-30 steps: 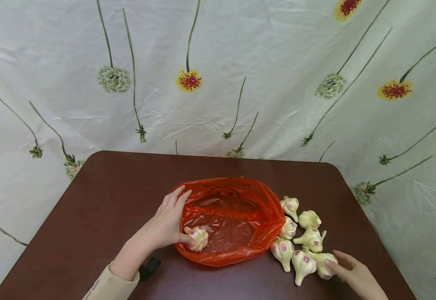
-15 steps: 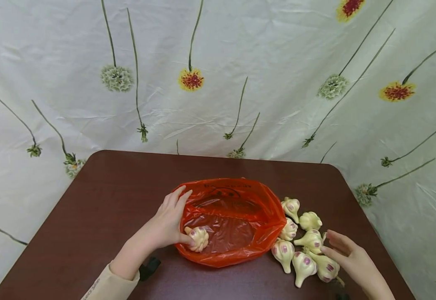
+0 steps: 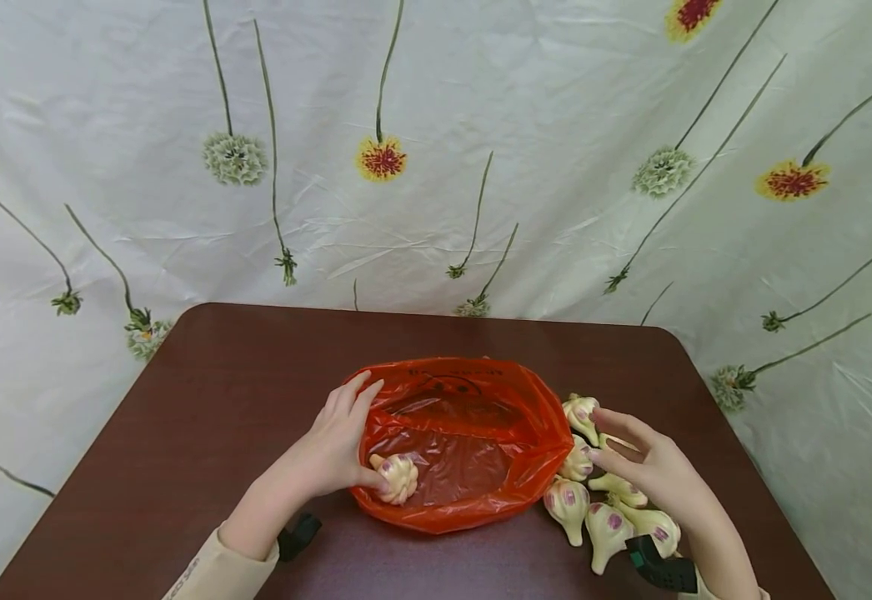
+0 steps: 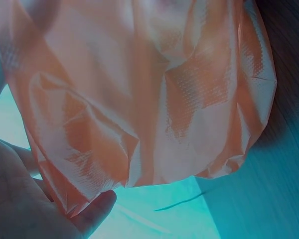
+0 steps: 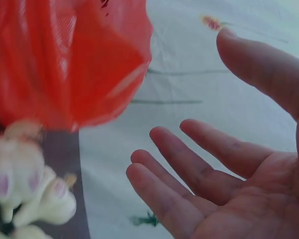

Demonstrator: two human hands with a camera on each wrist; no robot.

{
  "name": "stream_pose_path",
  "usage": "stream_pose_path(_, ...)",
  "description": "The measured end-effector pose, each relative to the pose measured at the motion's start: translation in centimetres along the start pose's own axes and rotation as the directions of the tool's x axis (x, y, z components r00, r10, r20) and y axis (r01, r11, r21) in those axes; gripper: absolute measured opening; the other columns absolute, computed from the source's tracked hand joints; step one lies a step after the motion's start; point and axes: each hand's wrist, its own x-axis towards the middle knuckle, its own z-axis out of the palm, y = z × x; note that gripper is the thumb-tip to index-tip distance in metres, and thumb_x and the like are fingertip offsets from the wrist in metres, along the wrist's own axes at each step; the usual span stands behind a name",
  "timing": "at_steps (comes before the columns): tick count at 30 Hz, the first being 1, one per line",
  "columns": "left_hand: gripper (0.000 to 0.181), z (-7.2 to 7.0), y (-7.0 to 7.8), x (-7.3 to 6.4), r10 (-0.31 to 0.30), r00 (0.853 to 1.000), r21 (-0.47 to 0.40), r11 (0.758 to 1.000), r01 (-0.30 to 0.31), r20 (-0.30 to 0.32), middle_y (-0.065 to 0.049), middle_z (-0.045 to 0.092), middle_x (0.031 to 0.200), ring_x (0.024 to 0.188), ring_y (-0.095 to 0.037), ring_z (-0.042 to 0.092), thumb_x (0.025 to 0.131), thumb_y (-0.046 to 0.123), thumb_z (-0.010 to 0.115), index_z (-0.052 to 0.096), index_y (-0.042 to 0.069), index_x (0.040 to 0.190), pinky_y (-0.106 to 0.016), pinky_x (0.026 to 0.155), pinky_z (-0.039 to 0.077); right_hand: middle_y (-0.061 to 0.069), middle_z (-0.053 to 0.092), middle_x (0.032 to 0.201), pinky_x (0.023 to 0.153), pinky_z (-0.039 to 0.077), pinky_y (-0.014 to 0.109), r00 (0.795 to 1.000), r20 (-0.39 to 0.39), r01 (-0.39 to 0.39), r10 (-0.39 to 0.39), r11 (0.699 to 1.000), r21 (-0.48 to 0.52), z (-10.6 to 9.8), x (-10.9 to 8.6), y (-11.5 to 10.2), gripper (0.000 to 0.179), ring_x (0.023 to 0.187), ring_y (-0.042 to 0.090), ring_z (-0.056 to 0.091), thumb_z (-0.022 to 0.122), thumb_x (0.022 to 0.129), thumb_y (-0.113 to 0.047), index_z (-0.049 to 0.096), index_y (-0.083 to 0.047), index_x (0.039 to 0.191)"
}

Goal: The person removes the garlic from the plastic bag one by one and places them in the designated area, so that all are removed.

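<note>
A red plastic bag (image 3: 443, 517) stands with its mouth spread on the table. My left hand (image 3: 334, 450) holds the bag's left rim, its thumb at the near side and fingers at the far side. One garlic bulb (image 3: 400, 479) shows inside the bag beside that thumb. My right hand (image 3: 649, 467) hovers over the garlic bulbs right of the bag, fingers spread and holding nothing. It partly covers several of them. Uncovered are a front bulb (image 3: 607, 533) and another bulb (image 3: 567, 504). In the right wrist view, the open right palm (image 5: 249, 199) is apart from the bag (image 5: 74, 64).
The dark brown table (image 3: 256, 367) extends around the bag. A white cloth with printed flowers (image 3: 436, 100) hangs behind it. Dark devices are strapped at both wrists, the right device (image 3: 661, 567) near the front bulbs.
My right hand has moved up and left from the near right bulbs to above the far bulbs beside the bag. My left hand and the bag have stayed in place.
</note>
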Motion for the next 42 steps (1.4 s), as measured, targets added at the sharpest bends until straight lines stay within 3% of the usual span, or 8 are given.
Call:
stream_pose_path(5, 0.123, -0.1, 0.1, 0.0, -0.001, 1.0, 0.006, 1.0, 0.001, 0.005, -0.027, 0.02, 0.156, 0.14, -0.047, 0.023, 0.054, 0.035, 0.096, 0.028, -0.002, 0.15, -0.068, 0.11, 0.027, 0.021, 0.051, 0.144, 0.099, 0.051, 0.04, 0.992, 0.029, 0.122, -0.123, 0.992, 0.029, 0.9, 1.2, -1.5, 0.058, 0.132, 0.041, 0.05, 0.068, 0.094, -0.022, 0.047, -0.001, 0.143)
stream_pose_path(15, 0.124, -0.3, 0.3, -0.1, 0.0, 1.0, 0.011, 1.0, 0.0, 0.002, -0.026, 0.02, 0.156, 0.14, -0.047, 0.022, 0.054, 0.036, 0.096, 0.028, -0.002, 0.15, -0.069, 0.11, 0.026, 0.017, 0.053, 0.144, 0.105, 0.045, 0.05, 0.975, 0.121, 0.182, -0.187, 0.982, 0.044, 2.9, 3.8, -4.7, 0.056, 0.133, 0.038, 0.05, 0.07, 0.092, -0.024, 0.051, -0.004, 0.14)
stream_pose_path(30, 0.123, -0.1, 0.7, -0.4, 0.002, 1.0, 0.021, 1.0, -0.002, -0.011, -0.028, 0.022, 0.155, 0.139, -0.047, 0.024, 0.052, 0.034, 0.097, 0.03, -0.004, 0.149, -0.068, 0.11, 0.028, 0.01, 0.06, 0.136, 0.106, 0.046, 0.043, 0.939, 0.249, 0.223, -0.236, 0.972, 0.08, 7.1, 7.7, -8.4, 0.05, 0.127, 0.028, 0.057, 0.071, 0.091, -0.026, 0.058, -0.008, 0.136)
stream_pose_path(42, 0.124, -0.3, 0.9, -0.6, -0.019, 1.0, 0.025, 1.0, 0.019, 0.016, -0.025, 0.019, 0.157, 0.141, -0.046, 0.022, 0.055, 0.037, 0.096, 0.026, -0.002, 0.151, -0.067, 0.109, 0.03, 0.008, 0.064, 0.13, 0.097, 0.053, 0.037, 0.911, 0.33, 0.245, -0.249, 0.968, 0.053, 10.5, 9.5, -9.0, 0.041, 0.12, 0.026, 0.062, 0.071, 0.092, -0.026, 0.063, -0.011, 0.129)
